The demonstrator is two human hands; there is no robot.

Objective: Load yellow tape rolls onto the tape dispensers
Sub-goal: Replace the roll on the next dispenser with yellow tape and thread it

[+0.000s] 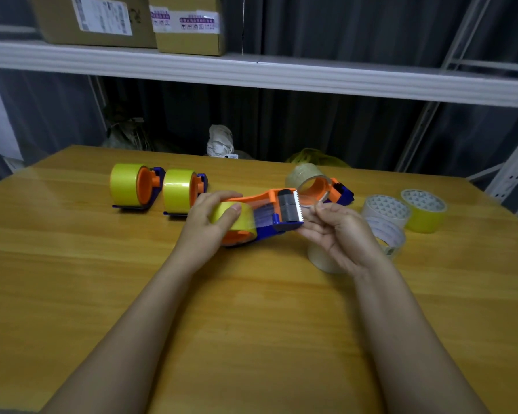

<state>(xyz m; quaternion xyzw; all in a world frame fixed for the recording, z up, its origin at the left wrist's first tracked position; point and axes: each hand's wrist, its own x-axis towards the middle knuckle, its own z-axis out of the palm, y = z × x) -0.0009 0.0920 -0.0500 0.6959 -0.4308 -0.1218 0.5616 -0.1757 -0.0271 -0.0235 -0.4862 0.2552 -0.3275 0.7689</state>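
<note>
1. While the left hand (208, 225) grips the yellow roll (237, 218) seated on the orange-and-blue dispenser (269, 210) at mid-frame, the right hand (338, 231) pinches the free end of the tape (307, 201) just past the toothed blade (297, 206); threading over the grey roller looks like the step in hand.
2. Two dispensers at centre left, the first (132, 186) and the second (181, 191), already carry yellow rolls and stand side by side on the wooden table (102, 279).
3. A fourth dispenser (326, 189), behind the held one, carries a pale, clear-looking roll rather than a yellow one.
4. One loose yellow roll (425, 210) lies at right, beside a white-cored roll (385, 209); further pale rolls sit partly hidden behind the right hand.
5. Judged progress: two loaded, a third nearly finished, and apparently one left.
</note>
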